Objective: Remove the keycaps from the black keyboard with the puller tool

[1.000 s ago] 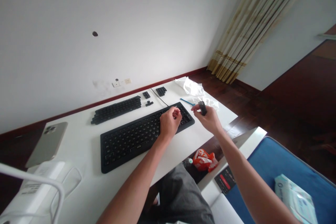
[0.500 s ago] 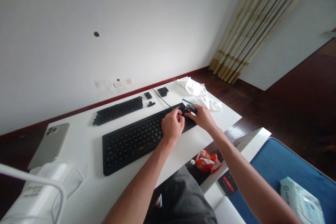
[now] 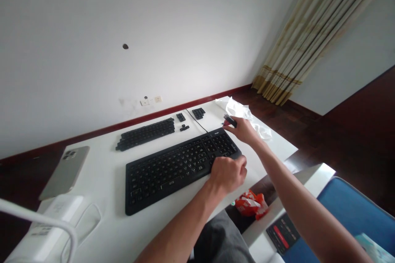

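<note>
keyboard [image 3: 173, 168] was made of matt plastic, desk [image 3: 103, 181] was finished smooth, curtain [image 3: 288, 61] was formed of cloth, floor [image 3: 311, 144] was surfaced in glossy wood

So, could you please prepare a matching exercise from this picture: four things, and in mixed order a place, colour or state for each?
Things:
1. smartphone
2. left hand
3. plastic bag
4. right hand

Descriptions:
A. orange-red and white
B. at the left of the white desk, camera lenses showing
C. holding a small dark object
D. at the near right corner of the black keyboard

Pairs: 1-B, 2-D, 3-A, 4-C
</note>
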Demonstrator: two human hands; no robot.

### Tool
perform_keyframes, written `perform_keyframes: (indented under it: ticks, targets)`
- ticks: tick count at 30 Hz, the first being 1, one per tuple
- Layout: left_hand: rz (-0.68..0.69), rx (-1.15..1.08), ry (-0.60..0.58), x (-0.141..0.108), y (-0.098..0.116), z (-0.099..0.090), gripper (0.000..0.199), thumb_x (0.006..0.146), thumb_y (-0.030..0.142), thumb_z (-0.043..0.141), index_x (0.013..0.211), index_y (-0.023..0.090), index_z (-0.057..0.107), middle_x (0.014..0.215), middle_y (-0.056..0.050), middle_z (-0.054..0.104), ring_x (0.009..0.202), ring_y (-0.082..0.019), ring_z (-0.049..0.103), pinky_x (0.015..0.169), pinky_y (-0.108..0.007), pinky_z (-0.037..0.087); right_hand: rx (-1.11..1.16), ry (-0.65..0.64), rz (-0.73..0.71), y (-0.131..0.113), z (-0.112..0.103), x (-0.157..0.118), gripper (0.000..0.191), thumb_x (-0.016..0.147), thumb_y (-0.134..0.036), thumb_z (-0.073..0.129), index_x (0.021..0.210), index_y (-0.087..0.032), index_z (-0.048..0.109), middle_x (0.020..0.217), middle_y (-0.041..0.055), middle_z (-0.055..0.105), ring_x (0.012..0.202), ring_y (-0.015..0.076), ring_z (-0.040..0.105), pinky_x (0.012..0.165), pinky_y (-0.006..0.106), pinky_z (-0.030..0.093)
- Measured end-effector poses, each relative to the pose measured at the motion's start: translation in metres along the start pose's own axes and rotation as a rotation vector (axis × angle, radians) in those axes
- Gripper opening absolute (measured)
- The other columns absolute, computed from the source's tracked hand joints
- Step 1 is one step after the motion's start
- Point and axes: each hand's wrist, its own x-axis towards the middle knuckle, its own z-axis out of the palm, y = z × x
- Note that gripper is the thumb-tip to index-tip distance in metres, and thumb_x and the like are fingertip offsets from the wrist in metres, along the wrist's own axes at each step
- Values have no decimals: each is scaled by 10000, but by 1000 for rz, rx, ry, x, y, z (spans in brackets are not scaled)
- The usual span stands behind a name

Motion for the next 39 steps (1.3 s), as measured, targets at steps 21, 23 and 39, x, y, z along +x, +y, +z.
perform_keyframes:
  ticks: [21, 23, 39]
  targets:
    - [113, -86, -255, 3, -2, 20, 243, 909, 355, 567, 1069, 290, 738, 800, -31, 770, 724, -212, 720, 730, -337, 566, -38, -277, 55, 22, 61, 125, 218, 813, -394, 742, 902, -210, 817, 724, 38, 739, 669, 187, 663, 577, 278, 464]
    - [109, -99, -256, 4, -2, 21, 243, 906, 355, 574, 1066, 281, 741, 810, -38, 774, 731, -208, 720, 733, -334, 558, -51, -263, 60, 20, 62, 125, 247, 828, -418, 726, 906, -203, 818, 697, 40, 723, 637, 183, 639, 556, 283, 441]
    - [89, -161, -271, 5, -4, 24, 221, 893, 371, 586, 1010, 276, 748, 821, -41, 783, 741, -219, 729, 716, -339, 550, -133, -254, 80, 13, 52, 115, 181, 761, -301, 743, 909, -237, 825, 752, 22, 747, 655, 178, 638, 594, 283, 460]
